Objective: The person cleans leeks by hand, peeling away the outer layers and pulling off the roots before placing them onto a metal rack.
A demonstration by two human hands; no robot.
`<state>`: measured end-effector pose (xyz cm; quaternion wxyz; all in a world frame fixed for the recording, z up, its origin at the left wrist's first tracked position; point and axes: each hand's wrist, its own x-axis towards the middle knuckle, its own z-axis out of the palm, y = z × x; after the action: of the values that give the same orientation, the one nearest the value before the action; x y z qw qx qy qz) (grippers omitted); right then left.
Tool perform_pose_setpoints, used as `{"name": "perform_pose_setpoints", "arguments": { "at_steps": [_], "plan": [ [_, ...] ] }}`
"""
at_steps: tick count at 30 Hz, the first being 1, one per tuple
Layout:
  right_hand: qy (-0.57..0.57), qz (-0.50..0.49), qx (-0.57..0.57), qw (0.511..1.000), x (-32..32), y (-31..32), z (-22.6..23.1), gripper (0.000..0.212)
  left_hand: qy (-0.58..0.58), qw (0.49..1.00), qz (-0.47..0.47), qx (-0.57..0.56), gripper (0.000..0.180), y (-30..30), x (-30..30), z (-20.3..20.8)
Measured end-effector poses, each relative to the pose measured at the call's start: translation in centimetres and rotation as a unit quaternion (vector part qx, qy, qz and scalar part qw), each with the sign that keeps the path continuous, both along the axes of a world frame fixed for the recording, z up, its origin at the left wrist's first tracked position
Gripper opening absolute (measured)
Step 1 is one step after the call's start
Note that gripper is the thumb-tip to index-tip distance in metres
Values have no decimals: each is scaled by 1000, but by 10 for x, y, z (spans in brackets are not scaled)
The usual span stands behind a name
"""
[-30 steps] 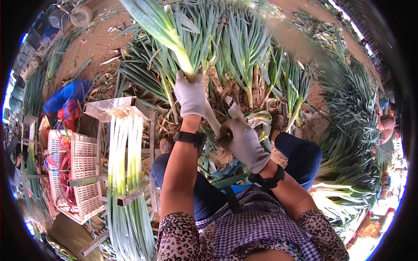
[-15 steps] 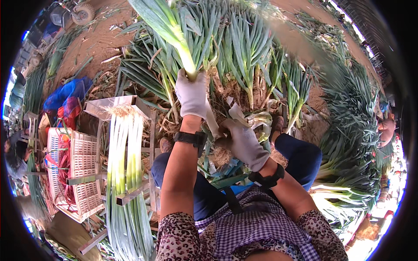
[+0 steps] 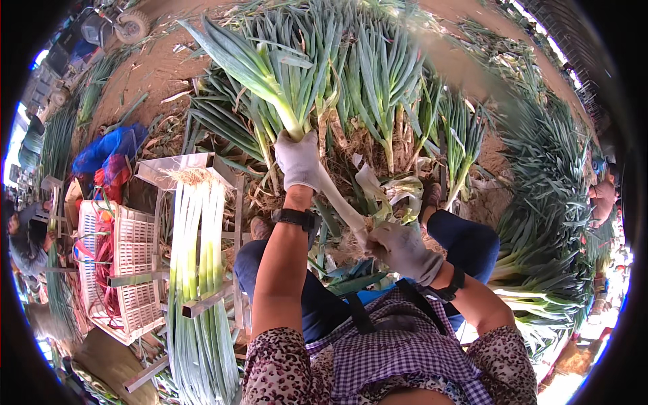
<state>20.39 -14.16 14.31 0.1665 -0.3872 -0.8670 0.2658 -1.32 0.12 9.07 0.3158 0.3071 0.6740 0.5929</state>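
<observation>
Ahead of the checked apron (image 3: 405,347), one leek (image 3: 343,206) is held slantwise — shaft clamped in the left hand (image 3: 298,162), root end pinched by the right hand (image 3: 405,251). Leaf end crowded by standing leeks (image 3: 381,88); left forearm (image 3: 278,277) flanked by metal rack (image 3: 158,172); gap left between forearms.

A long leek (image 3: 291,124) slants, white-stalked and green-leaved.

The left hand in a pale grey knit glove (image 3: 298,162) is clenched, its bare left forearm (image 3: 280,277) rising nearly upright. Lower and rightward, the right hand in a matching glove (image 3: 406,252) points leftward with curled fingers (image 3: 381,237), its bare right forearm (image 3: 480,302) slanting up-left.
</observation>
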Motion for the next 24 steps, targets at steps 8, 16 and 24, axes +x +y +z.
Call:
{"name": "perform_pose_setpoints", "arguments": {
  "at_steps": [8,16,24],
  "plan": [
    [94,-127,25,987,-7,-12,4,38,19,999,13,-23,29,11,-18,-1],
    [131,-40,28,990,-50,15,-22,16,-290,956,-27,29,31,1,-5,-7],
    [459,-259,-448,722,-36,4,-2,15,-267,963,-6,-34,60,-3,6,-16]
  ]
}}
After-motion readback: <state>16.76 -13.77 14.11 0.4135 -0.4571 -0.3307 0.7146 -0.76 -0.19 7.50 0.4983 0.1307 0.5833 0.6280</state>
